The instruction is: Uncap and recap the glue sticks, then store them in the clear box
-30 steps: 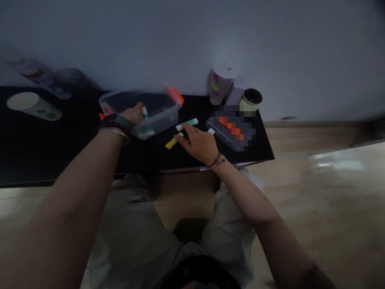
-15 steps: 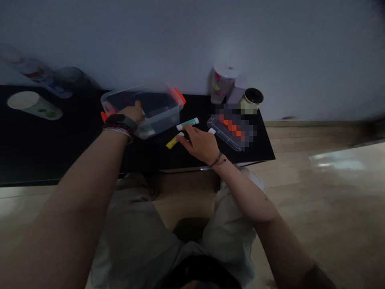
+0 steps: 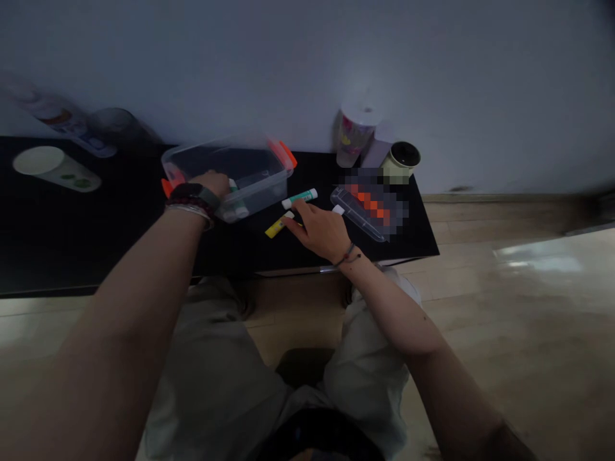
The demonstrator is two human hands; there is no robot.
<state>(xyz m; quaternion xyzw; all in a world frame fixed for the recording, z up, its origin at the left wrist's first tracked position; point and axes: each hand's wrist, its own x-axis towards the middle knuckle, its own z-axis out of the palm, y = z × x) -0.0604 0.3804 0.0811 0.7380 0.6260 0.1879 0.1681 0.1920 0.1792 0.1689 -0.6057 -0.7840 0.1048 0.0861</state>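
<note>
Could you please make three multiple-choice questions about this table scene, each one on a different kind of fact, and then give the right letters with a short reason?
1. Where is the yellow stick?
A) On the black table, beside the right hand
B) On the floor
C) Inside the mug

2. What colour are the clips on the clear box?
A) Blue
B) Green
C) Orange

3. What is the state of the clear box?
A) Closed, with a lid on top
B) Open, with the left hand reaching in
C) Upside down

Answers:
1. A, because it lies on the table next to the right hand's fingers.
2. C, because the clips show bright orange on the box's rim.
3. B, because no lid covers the box and the left hand is at its open top.
</note>
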